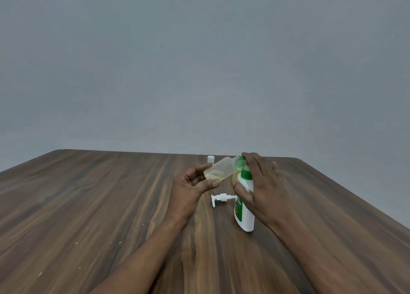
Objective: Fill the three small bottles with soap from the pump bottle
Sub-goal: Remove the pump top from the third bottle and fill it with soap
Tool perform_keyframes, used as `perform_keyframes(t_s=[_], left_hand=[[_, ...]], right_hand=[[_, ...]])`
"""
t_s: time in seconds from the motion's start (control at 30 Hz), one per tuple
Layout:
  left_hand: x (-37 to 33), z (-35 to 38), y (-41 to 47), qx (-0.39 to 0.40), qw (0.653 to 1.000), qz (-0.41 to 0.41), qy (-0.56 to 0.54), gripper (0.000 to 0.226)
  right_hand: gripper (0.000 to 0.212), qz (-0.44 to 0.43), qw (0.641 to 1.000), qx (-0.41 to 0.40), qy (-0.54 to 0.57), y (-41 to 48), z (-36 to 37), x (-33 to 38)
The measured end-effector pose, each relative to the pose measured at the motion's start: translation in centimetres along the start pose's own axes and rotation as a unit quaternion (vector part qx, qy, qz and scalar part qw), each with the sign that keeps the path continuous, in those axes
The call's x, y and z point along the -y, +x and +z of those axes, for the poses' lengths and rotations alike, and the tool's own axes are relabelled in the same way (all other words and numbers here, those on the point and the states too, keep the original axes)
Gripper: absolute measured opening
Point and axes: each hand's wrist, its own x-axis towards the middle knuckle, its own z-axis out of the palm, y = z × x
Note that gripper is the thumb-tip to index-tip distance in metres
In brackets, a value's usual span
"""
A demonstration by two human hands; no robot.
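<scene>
L hand [192, 182] tilting small bottle [219, 169], R hand [259, 186] gripping pump bottle [245, 214]

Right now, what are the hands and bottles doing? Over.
Left hand holds small bottle, tilted, part full. Right hand grips pump bottle. Pump head lies on table.

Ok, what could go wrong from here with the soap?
The small bottle in the left hand is tilted with soap in it; soap may run out onto the table. The big soap bottle stands with its pump off, steadied only by the right hand; a nudge could tip it. The pump lies close by and could get knocked.
</scene>
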Motion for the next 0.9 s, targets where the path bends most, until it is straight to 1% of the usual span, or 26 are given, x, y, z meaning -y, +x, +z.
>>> perform_keyframes(t_s=[0.13, 0.23, 0.33, 0.5, 0.63, 0.77, 0.9], left_hand=[[0.35, -0.26, -0.13, -0.003, 1.000, -0.003, 0.008, 0.047], [0.63, -0.35, -0.28, -0.005, 1.000, -0.005, 0.009, 0.047], [0.45, -0.18, -0.24, -0.004, 1.000, -0.006, 0.011, 0.047], [0.05, 0.04, 0.02, -0.001, 1.000, 0.002, 0.008, 0.047], [0.12, 0.09, -0.06, -0.004, 1.000, 0.003, 0.012, 0.047], [0.50, -0.14, -0.28, -0.007, 1.000, -0.007, 0.012, 0.047], [0.42, -0.03, -0.31, -0.007, 1.000, -0.008, 0.015, 0.047]], right_hand=[[0.056, 0.000, 1.000, 0.005, -0.008, -0.11, 0.13, -0.16], [0.055, 0.000, 1.000, 0.017, -0.025, -0.05, 0.25, -0.29], [0.059, 0.005, 1.000, 0.004, -0.024, -0.08, 0.21, -0.14], [0.068, 0.007, 1.000, 0.007, -0.014, -0.04, 0.33, -0.15], [0.062, 0.008, 1.000, -0.001, 0.002, 0.06, 0.13, 0.08], [0.055, 0.008, 1.000, 0.001, -0.017, -0.16, 0.32, -0.08], [0.055, 0.005, 1.000, -0.013, -0.009, -0.14, 0.30, 0.09]])
